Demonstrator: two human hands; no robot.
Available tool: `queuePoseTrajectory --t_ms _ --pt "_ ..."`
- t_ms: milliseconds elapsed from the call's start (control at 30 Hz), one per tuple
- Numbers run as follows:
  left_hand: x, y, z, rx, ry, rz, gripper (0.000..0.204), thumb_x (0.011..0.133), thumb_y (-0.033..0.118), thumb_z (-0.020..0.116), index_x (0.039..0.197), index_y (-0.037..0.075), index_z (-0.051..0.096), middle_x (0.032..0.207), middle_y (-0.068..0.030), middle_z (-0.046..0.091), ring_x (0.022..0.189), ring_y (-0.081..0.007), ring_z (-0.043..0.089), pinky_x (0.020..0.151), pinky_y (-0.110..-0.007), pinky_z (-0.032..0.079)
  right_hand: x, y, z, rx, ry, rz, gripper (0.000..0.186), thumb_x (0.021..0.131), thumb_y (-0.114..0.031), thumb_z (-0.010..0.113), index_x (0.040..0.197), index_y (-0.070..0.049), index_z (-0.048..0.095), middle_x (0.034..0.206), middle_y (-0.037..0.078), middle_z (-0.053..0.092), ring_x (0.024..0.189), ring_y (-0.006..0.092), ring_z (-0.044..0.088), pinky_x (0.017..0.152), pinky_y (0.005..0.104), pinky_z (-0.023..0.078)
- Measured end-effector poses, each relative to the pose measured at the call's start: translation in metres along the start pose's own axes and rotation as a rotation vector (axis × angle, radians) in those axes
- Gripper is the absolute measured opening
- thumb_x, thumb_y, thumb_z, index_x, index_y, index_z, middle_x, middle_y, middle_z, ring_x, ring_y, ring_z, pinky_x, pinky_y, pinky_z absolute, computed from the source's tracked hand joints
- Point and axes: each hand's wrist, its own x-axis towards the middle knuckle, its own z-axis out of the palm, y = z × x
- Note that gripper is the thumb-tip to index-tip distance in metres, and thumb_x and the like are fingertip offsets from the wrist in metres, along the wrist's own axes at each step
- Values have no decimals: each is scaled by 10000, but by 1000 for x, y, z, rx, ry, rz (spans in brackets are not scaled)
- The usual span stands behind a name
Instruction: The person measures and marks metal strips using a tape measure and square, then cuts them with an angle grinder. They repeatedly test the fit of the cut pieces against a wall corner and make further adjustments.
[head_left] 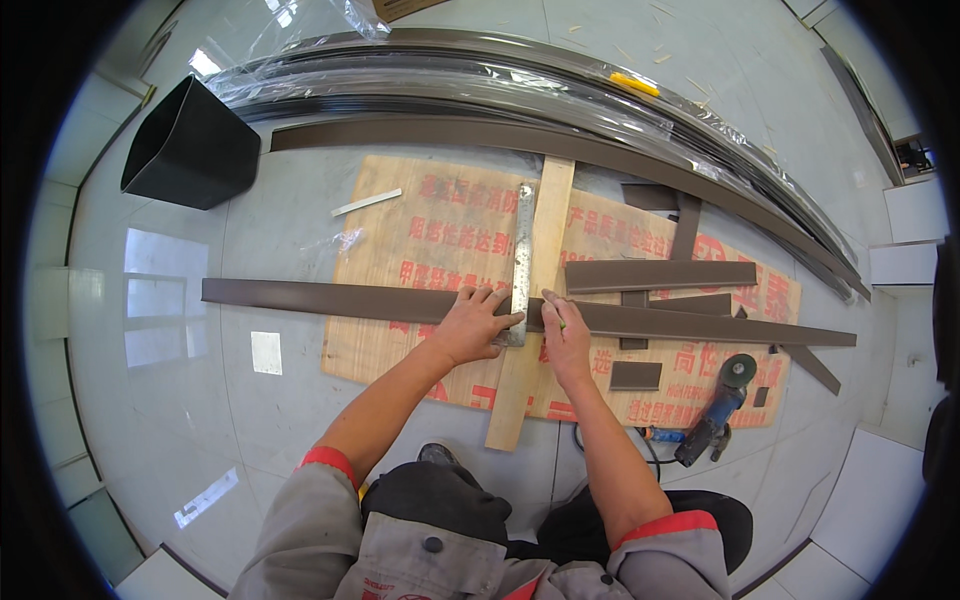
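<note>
A long brown trim strip [380, 300] lies crosswise in front of me, over a wooden batten [550, 230]. My left hand [474, 325] presses on the strip, fingers spread, its thumb holding a metal square [522, 250] against it. The square's long blade points away from me beside the batten. Just right of the blade, my right hand [567, 338] is closed around a thin pen [562, 323], of which only a small green part shows. Its fingertips rest at the strip.
Under the work lies a printed wooden board [380, 240] with several brown offcuts [660, 275]. An angle grinder [715, 410] lies at the right. Beyond are another long strip [420, 132], plastic-wrapped strips [450, 80], a yellow tool [634, 84] and a black bin [190, 150].
</note>
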Motion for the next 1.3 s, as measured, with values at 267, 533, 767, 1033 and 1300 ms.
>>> queuePoseTrajectory --t_ms 267,533,767,1033,1300 --pt "1 1 1 2 -15 -11 685 630 236 843 1295 259 676 1412 -105 520 1262 -319 491 1074 -480 365 4 3 13 -33 -62 83 227 978 -206 580 1108 -23 610 1050 200 687 996 387 661 878 439 513" --pt "1 2 0 19 -23 -19 679 625 240 845 1285 252 685 1409 -107 523 1262 -324 487 1070 -477 370 3 1 12 -117 -117 36 195 981 -179 594 1089 -18 608 1049 202 685 1005 382 669 872 427 523" --pt "2 0 4 6 -5 -12 675 624 240 840 1282 252 690 1397 -104 530 1252 -316 493 1066 -478 371 -8 8 11 -142 -138 -58 187 979 -165 595 1096 -18 593 1056 208 670 995 401 656 857 445 519" --pt "1 0 5 10 -2 -14 662 630 243 842 1276 257 695 1396 -98 533 1244 -315 507 1073 -483 366 1 4 8 -207 -210 -56 168 975 -157 591 1070 -18 587 1032 208 659 981 409 642 841 462 511" --pt "-2 -2 11 8 6 -22 685 623 256 862 1284 272 685 1412 -103 529 1281 -317 489 1081 -484 361 -14 -22 -20 -487 -653 63 189 939 -204 606 962 -16 602 909 183 687 844 368 674 742 461 536"
